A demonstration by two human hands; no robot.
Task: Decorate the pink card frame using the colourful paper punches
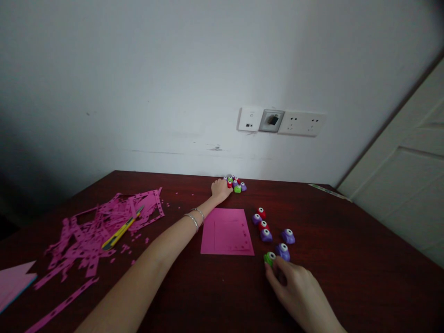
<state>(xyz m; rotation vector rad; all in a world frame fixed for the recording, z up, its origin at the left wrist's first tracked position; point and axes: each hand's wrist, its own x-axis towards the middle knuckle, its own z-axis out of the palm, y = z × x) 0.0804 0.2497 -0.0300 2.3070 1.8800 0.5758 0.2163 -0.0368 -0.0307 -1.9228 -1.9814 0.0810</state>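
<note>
My left hand (221, 189) reaches to the back of the table, fingers curled round a red craft punch (229, 184) at the edge of a cluster. Beside it in that cluster sit a green punch (237, 189) and a purple punch (243, 186). Near the front, my right hand (294, 282) pinches another green punch (269, 258) between thumb and fingers. A purple punch (283, 251) stands just behind those fingers. Between the hands lies a square sheet of pink paper (225, 231), with ruled lines and small marks along its right and lower edges.
Several red and purple punches (263, 225) stand right of the sheet. On the left, a yellow utility knife (123, 229) rests on pink paper scraps (86, 236). Folded paper (15, 282) lies at the front left. A wall with sockets (301, 124) rises behind the table.
</note>
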